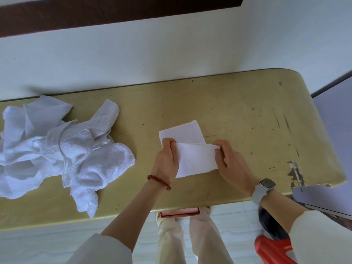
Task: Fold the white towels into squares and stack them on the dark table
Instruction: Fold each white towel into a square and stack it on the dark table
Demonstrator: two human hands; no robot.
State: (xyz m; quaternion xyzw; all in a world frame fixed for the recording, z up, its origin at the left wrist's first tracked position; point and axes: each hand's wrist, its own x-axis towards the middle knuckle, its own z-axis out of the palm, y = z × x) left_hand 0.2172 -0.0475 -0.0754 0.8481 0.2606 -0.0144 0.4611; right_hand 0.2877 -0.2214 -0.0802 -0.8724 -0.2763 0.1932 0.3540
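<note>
A small white towel (192, 149) lies partly folded in the middle of the yellowish table (238, 111). Its near flap is lifted and doubled over toward the far half. My left hand (166, 159) pinches the flap's left corner. My right hand (231, 161) pinches the flap's right corner. A loose heap of several crumpled white towels (62, 149) lies on the table's left side, apart from both hands.
The table's rounded right end has chipped paint (295, 172) near the front edge. A white wall (171, 50) runs behind the table. On the floor below lie a red and dark object (272, 244) at the right and a pink item (180, 214) under the table edge.
</note>
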